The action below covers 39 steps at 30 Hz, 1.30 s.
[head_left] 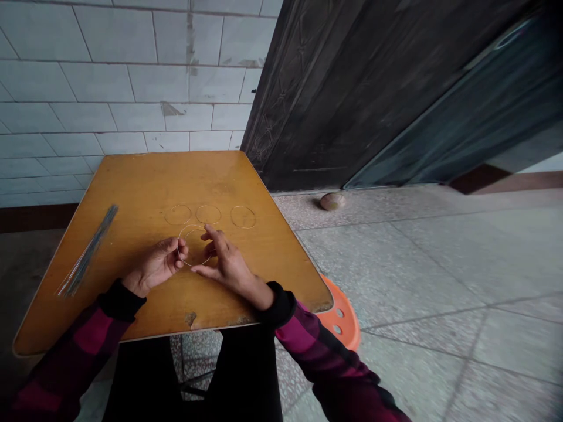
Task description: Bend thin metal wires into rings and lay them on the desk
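A yellow-brown table (176, 176) bears our work.
The bundle of straight wires (90, 249) lies at left, probably placed within reach yet clear of our fingers. Our right hand (229, 262) spreads open around one side of a wire ring (188, 265); whether it touches, we cannot tell. Our left hand (160, 262) pinches that ring above the table, probably to steady it. Beyond lie three loops (208, 205), spaced apart, perhaps against tangling.

An orange stool (350, 322) shows beneath the near right corner of the surface (145, 181). Past its right edge, a roundish stone (333, 201) lies by a dark door (316, 117); behind the far edge, white wall tiles (123, 82).
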Each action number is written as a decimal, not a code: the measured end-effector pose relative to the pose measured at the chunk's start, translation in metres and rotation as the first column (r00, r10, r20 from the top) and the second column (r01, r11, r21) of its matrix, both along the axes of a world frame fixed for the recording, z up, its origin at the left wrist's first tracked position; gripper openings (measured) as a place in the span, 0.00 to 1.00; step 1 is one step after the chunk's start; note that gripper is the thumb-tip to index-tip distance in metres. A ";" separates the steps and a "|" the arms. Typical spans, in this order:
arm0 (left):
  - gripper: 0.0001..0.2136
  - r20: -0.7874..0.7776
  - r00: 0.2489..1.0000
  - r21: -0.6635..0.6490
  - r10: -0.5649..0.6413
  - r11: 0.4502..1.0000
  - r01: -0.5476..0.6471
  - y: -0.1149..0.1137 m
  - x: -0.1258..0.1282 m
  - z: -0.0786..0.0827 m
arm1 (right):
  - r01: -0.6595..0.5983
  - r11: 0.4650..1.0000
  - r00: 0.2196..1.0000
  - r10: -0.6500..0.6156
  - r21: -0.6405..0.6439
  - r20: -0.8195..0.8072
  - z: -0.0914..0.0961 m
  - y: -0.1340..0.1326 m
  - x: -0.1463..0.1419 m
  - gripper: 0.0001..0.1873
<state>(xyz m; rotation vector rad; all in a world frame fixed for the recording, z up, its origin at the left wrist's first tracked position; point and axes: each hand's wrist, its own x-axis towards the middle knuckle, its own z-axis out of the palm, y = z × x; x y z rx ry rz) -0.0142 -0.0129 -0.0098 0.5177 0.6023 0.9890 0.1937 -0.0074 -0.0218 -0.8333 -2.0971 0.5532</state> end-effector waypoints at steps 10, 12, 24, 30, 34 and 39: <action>0.10 0.019 1.000 -0.004 -0.015 1.000 0.015 -0.002 -0.002 0.005 | -0.025 0.999 0.999 0.026 -0.025 0.022 -0.001 -0.001 0.000 0.48; 0.12 0.012 1.000 0.011 -0.027 1.000 0.027 -0.002 -0.003 0.006 | -0.036 0.999 0.999 0.036 -0.026 0.014 -0.001 0.000 0.000 0.47; 0.09 0.003 0.999 0.030 -0.033 0.999 0.033 -0.003 -0.002 0.011 | -0.083 0.996 0.995 0.084 -0.028 0.045 -0.002 0.000 -0.001 0.46; 0.11 -0.036 0.999 0.021 -0.002 1.000 0.003 -0.003 0.002 0.007 | -0.117 0.993 0.989 0.116 0.002 0.092 -0.004 0.003 -0.002 0.55; 0.10 -0.089 0.995 0.051 -0.035 0.998 0.040 -0.004 0.004 0.003 | -0.164 0.986 0.982 0.164 -0.015 0.089 -0.003 0.005 -0.002 0.60; 0.11 -0.130 0.991 0.094 -0.040 0.994 0.053 -0.005 0.007 0.000 | -0.178 0.983 0.981 0.181 -0.049 0.073 -0.002 0.003 -0.004 0.61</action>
